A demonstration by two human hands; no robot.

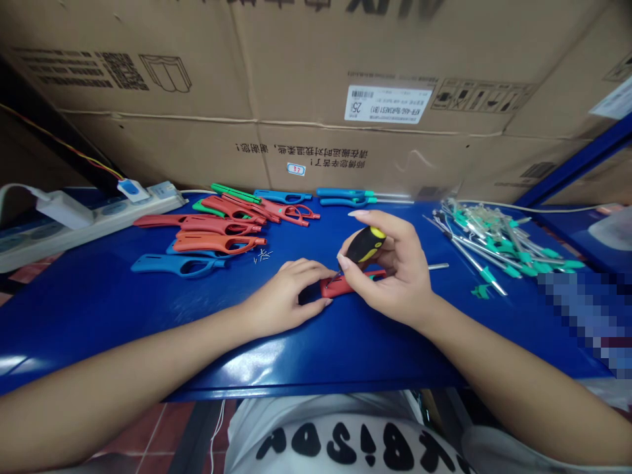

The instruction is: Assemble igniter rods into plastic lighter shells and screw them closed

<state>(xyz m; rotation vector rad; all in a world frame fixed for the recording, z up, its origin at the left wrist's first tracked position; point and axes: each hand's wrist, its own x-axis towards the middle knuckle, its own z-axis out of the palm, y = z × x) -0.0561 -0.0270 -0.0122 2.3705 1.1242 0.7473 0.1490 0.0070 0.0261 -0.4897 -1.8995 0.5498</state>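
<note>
Holding a screwdriver (pixel 366 245) to a red casing (pixel 340 286)

The red casing lies on the blue table (pixel 207 355), between my hands. My left hand (pixel 281 294) is partly closed, thumb and fingers bracing the casing's left end from both edges. My right hand (pixel 405 271) curls round the screwdriver's handle, index finger up over its butt, with the tip down at that same end. A silver rod (pixel 438 266) shows past my right hand, roughly in line with the casing; I cannot tell whether they join.

To turn this well, I should bring the leaning handle more upright, press straight down while twisting, and ease off once it feels snug, since plastic probably strips easily. My left fingertips sit close, so a slip could jab them.

Counting: one screwdriver, one casing in hand. Lying loose: five blue casings (pixel 178 264), two of them rodded; at least four red or orange casings (pixel 217 243); at least two green casings (pixel 236 191). The silver bits (pixel 263 255) and green-ended rods (pixel 504 246) are too jumbled to count.
</note>
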